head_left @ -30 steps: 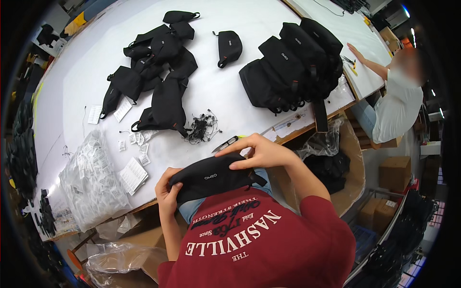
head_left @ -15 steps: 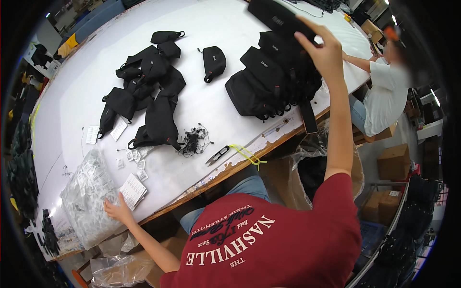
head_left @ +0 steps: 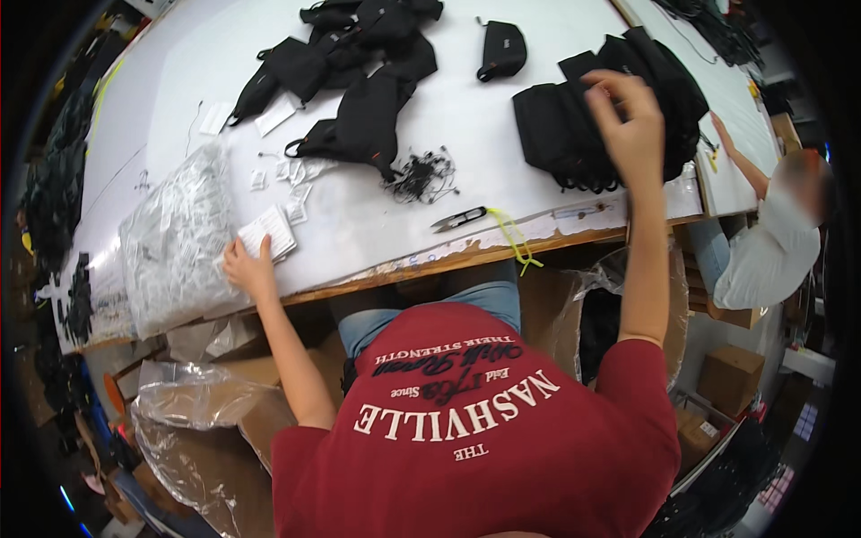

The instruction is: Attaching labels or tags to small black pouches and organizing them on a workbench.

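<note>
My left hand (head_left: 249,267) is at the near corner of a stack of white printed cards (head_left: 272,231), its thumb and fingers closed on the edge. Beside it lies a big clear plastic bag (head_left: 175,238) full of small white packets. My right hand (head_left: 632,130) is raised over the near side of a packed row of black pouches (head_left: 549,139); its fingers are bent but apart, and nothing shows in them. A single black pouch (head_left: 502,51) lies flat between that row and a loose heap of black pouches (head_left: 368,112).
Small white packets (head_left: 298,202) and a tangle of black cords (head_left: 424,175) lie mid-table. Thread snips (head_left: 460,219) with a yellow cord rest near the table's front edge. An open plastic-lined carton (head_left: 202,439) stands below at left. A co-worker (head_left: 771,242) sits at the right.
My right hand has let go of the black pouch it held and is empty above the row. My left hand has shifted from beside the cards onto their corner. The view has tilted and moved.
</note>
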The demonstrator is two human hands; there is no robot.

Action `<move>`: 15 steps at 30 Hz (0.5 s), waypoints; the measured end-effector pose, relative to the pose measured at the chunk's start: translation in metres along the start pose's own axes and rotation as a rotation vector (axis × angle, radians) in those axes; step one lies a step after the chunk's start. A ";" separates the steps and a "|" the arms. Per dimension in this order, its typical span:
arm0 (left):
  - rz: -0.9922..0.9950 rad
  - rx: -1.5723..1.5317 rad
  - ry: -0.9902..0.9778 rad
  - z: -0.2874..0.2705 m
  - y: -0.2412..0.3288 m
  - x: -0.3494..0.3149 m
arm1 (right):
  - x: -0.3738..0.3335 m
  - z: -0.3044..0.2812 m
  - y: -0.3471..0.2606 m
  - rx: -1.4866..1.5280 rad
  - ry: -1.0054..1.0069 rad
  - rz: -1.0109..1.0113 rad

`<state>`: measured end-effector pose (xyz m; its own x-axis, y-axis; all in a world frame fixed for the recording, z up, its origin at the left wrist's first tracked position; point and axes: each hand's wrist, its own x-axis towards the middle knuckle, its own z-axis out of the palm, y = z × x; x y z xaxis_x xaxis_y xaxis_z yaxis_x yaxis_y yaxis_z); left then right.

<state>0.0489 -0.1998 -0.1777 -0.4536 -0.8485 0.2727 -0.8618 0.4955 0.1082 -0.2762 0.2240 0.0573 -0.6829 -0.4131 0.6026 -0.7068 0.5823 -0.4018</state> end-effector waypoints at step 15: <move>-0.273 -0.856 -0.082 -0.012 -0.007 -0.011 | -0.123 0.176 -0.011 -0.023 -0.821 0.280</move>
<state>0.0624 -0.1914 -0.1701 -0.3011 -0.9512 0.0673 -0.4933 0.2158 0.8427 -0.2168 0.1450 -0.1340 -0.7546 -0.6223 -0.2081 -0.4953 0.7482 -0.4415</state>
